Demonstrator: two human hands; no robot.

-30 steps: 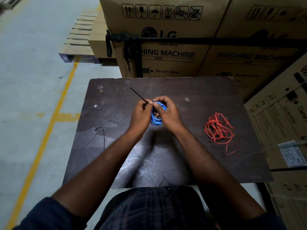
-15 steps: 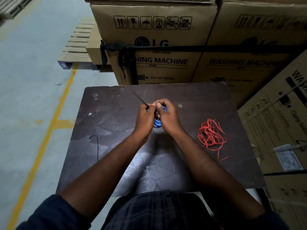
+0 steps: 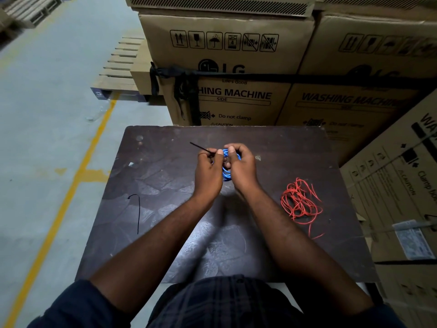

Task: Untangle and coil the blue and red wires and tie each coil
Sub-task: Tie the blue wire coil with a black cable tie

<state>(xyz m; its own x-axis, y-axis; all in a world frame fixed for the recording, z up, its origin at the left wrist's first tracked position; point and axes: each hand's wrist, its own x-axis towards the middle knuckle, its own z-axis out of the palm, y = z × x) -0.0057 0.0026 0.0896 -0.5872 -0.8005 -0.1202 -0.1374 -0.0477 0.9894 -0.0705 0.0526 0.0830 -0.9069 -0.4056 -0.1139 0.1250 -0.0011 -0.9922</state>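
Right hand (image 3: 238,166) grips the blue coil (image 3: 226,172) to keep its loops together; beside it, left hand (image 3: 209,170) pinches the black tie (image 3: 201,149), cinching it.

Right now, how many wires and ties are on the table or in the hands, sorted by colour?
Blue: 1, the blue wire, coiled, held in both hands.
Red: 1, the red wire, a loose tangle lying on the table.
Black: 2, one black tie pinched by the left hand beside the right hand, and a spare black tie lying on the table.
Total: 4
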